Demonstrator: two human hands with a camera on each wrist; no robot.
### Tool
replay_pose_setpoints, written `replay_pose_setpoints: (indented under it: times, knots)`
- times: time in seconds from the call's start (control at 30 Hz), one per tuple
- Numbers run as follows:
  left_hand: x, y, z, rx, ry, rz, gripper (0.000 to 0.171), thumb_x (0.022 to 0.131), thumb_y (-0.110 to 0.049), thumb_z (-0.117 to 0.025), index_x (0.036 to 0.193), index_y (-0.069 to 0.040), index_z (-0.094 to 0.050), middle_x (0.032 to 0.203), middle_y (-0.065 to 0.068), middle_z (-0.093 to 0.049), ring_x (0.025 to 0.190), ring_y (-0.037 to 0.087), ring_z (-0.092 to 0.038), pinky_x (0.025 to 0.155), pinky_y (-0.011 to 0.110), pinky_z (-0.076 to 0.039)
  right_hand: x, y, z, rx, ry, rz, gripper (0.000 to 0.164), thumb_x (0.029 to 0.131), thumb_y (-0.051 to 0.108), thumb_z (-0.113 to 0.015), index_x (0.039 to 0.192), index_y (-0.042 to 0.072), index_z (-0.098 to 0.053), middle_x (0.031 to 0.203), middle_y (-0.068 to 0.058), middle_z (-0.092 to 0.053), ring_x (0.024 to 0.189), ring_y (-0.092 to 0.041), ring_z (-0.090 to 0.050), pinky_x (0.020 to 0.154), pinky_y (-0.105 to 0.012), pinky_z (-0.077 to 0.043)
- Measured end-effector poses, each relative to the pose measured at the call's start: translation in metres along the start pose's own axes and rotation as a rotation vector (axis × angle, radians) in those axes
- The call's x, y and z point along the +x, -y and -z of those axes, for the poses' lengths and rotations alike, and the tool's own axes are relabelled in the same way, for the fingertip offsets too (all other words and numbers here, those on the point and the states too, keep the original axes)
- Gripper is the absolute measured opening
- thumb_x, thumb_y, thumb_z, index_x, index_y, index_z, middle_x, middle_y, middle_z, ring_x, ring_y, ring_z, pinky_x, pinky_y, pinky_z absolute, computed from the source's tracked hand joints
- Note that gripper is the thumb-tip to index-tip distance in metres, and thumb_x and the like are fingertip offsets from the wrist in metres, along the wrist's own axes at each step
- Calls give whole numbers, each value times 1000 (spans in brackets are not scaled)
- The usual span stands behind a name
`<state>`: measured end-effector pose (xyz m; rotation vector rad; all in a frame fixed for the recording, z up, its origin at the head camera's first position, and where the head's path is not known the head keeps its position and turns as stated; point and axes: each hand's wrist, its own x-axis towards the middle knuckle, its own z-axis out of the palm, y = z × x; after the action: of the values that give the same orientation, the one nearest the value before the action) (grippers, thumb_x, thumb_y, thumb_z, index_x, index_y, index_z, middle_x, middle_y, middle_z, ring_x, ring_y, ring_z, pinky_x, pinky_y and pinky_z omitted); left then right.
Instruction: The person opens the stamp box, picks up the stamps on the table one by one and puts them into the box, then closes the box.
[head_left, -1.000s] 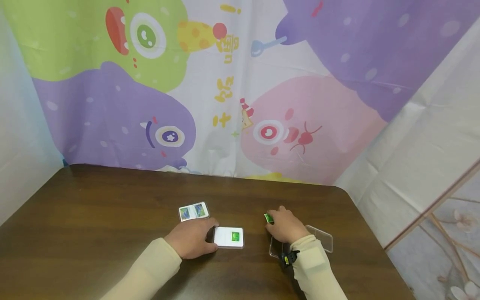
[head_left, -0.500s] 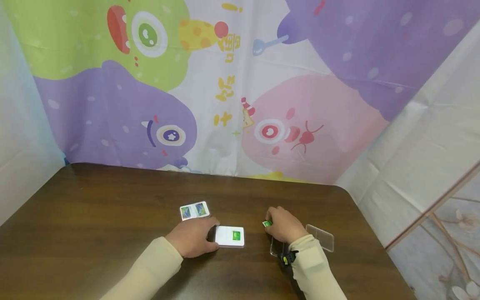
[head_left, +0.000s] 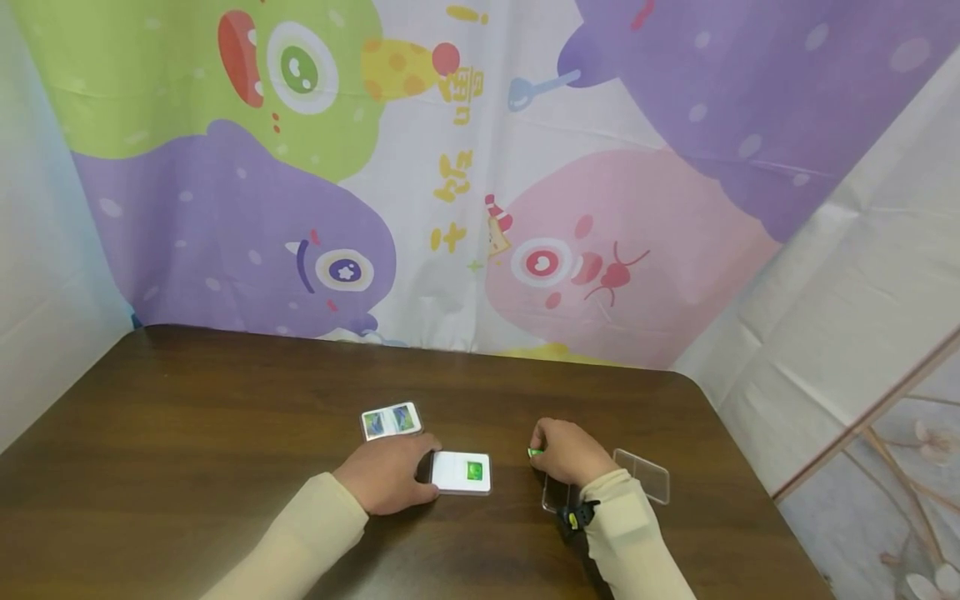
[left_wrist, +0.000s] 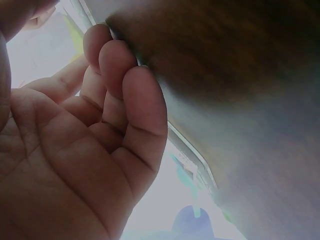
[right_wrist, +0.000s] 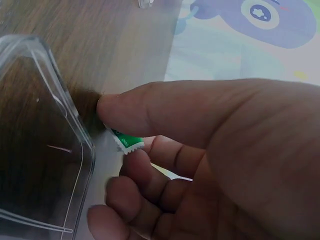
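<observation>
My left hand (head_left: 386,475) grips the left end of a flat case (head_left: 450,473) with a white face, thumb at its near edge and fingers at its far edge. A green stamp (head_left: 475,471) shows on the right part of that face. To the right, my right hand (head_left: 573,452) pinches another green stamp (right_wrist: 130,142) between thumb and fingers. Its toothed white edge shows in the right wrist view, while the hand covers most of it. The left wrist view shows curled fingers (left_wrist: 145,100); the case is hidden there.
A second case (head_left: 391,421) with two blue-green pictures lies just beyond my left hand. Under and beside my right wrist, a clear plastic case (head_left: 651,477) lies partly hidden on the brown wooden table (head_left: 225,400). A cartoon-printed curtain (head_left: 442,292) hangs along the far edge.
The stamp in my right hand has turned, and less of it shows from above. Those fingers have drawn slightly closer. My left hand keeps its hold on the white-faced case.
</observation>
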<state>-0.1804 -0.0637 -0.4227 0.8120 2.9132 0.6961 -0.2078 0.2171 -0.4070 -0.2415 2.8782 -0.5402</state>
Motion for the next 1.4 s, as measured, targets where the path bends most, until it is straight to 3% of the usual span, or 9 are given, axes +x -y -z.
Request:
replay_pose_setpoints:
  times: [0.43, 0.63, 0.77, 0.9, 1.03, 1.23, 1.4]
  knots:
    - [-1, 0, -1, 3, 1, 6, 40, 79, -26, -87, 110, -11, -68, 95, 1, -70, 80, 18, -61, 76, 46, -52, 0, -2, -1, 24, 9, 49, 14, 91, 11, -75, 89, 11, -61, 82, -1, -59, 71, -18, -55, 68, -38, -48]
    - [-1, -3, 0, 3, -1, 2, 40, 79, -25, -87, 110, -10, -68, 95, 3, -70, 80, 19, -62, 77, 46, -52, 1, -2, -1, 17, -16, 100, 5, 95, 17, -74, 91, 16, -71, 86, 3, -65, 72, -16, -55, 68, -37, -47]
    - [-1, -4, 0, 6, 0, 0, 41, 79, -25, -87, 111, -9, -68, 96, 4, -71, 80, 20, -63, 78, 47, -53, 0, 0, 0, 13, -34, 115, 13, 100, 21, -68, 90, 17, -75, 85, 4, -65, 67, -15, -53, 64, -35, -45]
    - [-1, -3, 0, 6, 2, -1, 41, 79, -25, -87, 111, -10, -68, 96, 3, -71, 81, 20, -63, 78, 46, -53, 0, 1, 1, 17, -56, 129, 16, 101, 19, -67, 90, 16, -77, 94, 4, -70, 73, -13, -55, 70, -35, -48]
    - [-1, -2, 0, 8, 0, -3, 41, 79, -26, -87, 112, -10, -68, 96, 2, -71, 81, 19, -63, 78, 46, -53, 2, 2, 1, 28, -66, 140, 11, 99, 13, -69, 90, 17, -75, 92, 4, -70, 76, -13, -56, 73, -36, -50]
    - [0, 0, 0, 19, -9, -6, 41, 79, -26, -87, 112, -11, -68, 96, 2, -71, 80, 19, -63, 77, 46, -53, 3, 1, 1, 92, -9, 171, 13, 98, 8, -66, 87, 14, -66, 77, 4, -63, 66, -12, -58, 60, -31, -48]
    - [0, -1, 0, 11, -1, 2, 41, 79, -26, -87, 112, -11, -68, 97, 3, -71, 81, 19, -63, 78, 46, -53, 2, -1, 2, 101, 0, 178, 15, 100, 11, -63, 85, 14, -61, 77, 3, -61, 63, -12, -55, 57, -29, -44]
